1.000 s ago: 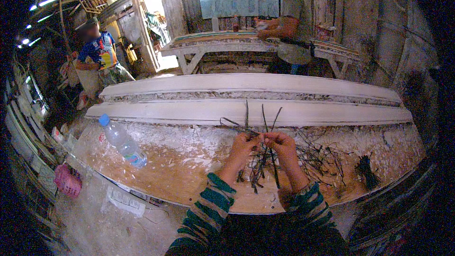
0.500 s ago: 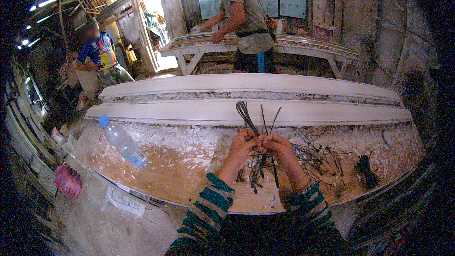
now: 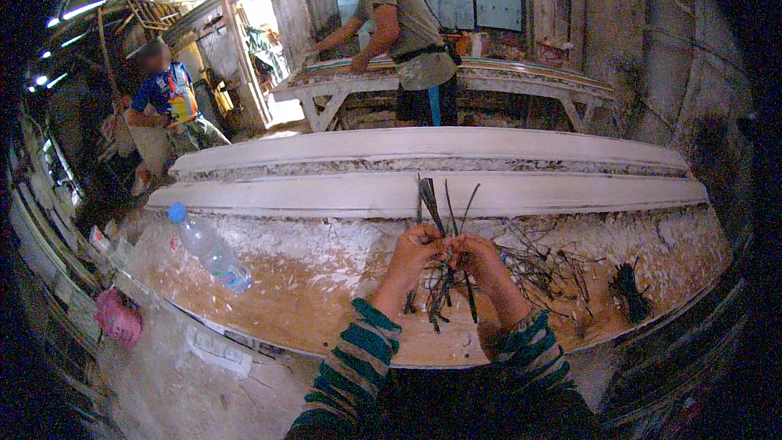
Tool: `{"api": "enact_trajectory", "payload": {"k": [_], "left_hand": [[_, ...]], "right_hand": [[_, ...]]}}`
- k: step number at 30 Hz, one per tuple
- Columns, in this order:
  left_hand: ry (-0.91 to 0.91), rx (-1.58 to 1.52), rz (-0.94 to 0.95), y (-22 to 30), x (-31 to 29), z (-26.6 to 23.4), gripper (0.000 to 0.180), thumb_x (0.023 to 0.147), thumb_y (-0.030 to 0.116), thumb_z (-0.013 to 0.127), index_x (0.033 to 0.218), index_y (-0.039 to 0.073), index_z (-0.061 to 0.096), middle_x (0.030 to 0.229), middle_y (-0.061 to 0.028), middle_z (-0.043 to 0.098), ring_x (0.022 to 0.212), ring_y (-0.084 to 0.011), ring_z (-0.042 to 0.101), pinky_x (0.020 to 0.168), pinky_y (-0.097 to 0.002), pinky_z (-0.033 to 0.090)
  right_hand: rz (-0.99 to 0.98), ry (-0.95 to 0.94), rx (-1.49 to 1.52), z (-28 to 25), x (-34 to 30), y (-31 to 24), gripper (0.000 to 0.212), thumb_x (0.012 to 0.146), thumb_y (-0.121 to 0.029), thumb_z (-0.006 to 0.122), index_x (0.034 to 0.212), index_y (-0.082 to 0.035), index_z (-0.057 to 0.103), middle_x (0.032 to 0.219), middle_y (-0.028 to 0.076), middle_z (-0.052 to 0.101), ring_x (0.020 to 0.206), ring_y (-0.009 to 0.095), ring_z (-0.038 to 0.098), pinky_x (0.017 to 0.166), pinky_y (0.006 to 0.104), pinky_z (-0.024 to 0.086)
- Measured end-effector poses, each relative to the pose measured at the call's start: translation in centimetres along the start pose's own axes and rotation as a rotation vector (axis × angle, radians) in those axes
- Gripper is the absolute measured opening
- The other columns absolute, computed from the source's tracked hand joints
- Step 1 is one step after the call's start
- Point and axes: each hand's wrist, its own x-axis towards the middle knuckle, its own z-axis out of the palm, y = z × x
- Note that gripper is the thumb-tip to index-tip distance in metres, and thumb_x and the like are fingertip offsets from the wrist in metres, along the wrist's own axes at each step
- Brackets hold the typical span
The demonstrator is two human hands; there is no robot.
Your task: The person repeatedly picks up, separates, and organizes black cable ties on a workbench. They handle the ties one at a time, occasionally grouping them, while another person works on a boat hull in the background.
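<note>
Thin dk. strips (image 3: pixel 431 198) are held in a loose bunch at ctr. of frame, above the desk (image 3: pixel 293 310) and in front of the nearer white moulding (image 3: pixel 326 195). The bunch is pinched between the fingertips of the L grip (image 3: pixel 415 251); the R grip (image 3: pixel 479 258) is likewise closed on strips, right alongside. V. light, bendy but springy handling is suggested, w/ little risk of breakage, tho single strips may slip out; the gathered mid-part, approx. where the fingertips meet, is judged the best hold. The long axis is set nearly upright in frame: the main tips are pointed to upper ctr., leaning slightly L, w/ two others crossed and one tilted upper R. Tails are seen toward lower ctr.; which are held can't be told. More strips are strewn in a loose tangle (image 3: pixel 554 273), ctr. R.
</note>
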Motion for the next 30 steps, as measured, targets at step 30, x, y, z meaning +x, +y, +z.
{"api": "enact_trajectory", "payload": {"k": [30], "left_hand": [[-0.016, -0.138, -0.058, 0.5, -0.1, 0.1, 0.012, 0.074, 0.008, 0.062, 0.083, 0.003, 0.057, 0.075, -0.0045, 0.061, 0.064, -0.012, 0.058, 0.056, -0.0218, 0.05]], "right_hand": [[-0.95, 0.122, -1.152, 2.7, -2.1, -1.8, 0.019, 0.067, 0.008, 0.055, 0.081, -0.004, 0.054, 0.097, 0.013, 0.057, 0.091, 0.028, 0.056, 0.076, 0.0318, 0.045]]}}
